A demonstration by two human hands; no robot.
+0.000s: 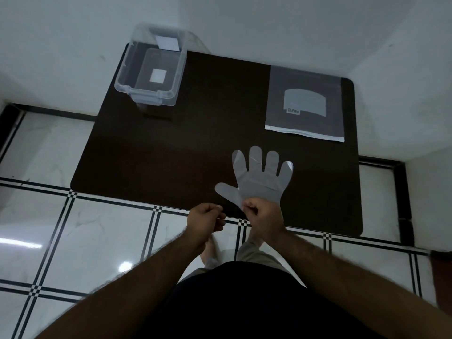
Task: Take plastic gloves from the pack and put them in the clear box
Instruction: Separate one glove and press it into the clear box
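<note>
On the dark worktop (171, 155), taken as the landmark, a single plastic glove (259, 177) is spread flat near its near edge, fingers pointing toward the far side and thumb toward the left. The cuff of the glove is pinched between the fingers of the right hand (263, 215), which is closed on it at the worktop's near edge. The left hand (206, 221) is held just beside the right, over the same edge, curled into a loose fist; whether anything is gripped in it cannot be told. The pack (304, 106) of gloves is laid flat at the worktop's far right corner, well apart from the glove. The clear box (122, 79) is set at the far left corner, open at the top, with white labels seen through its walls. A tiled floor (73, 228) is seen below the worktop.
</note>
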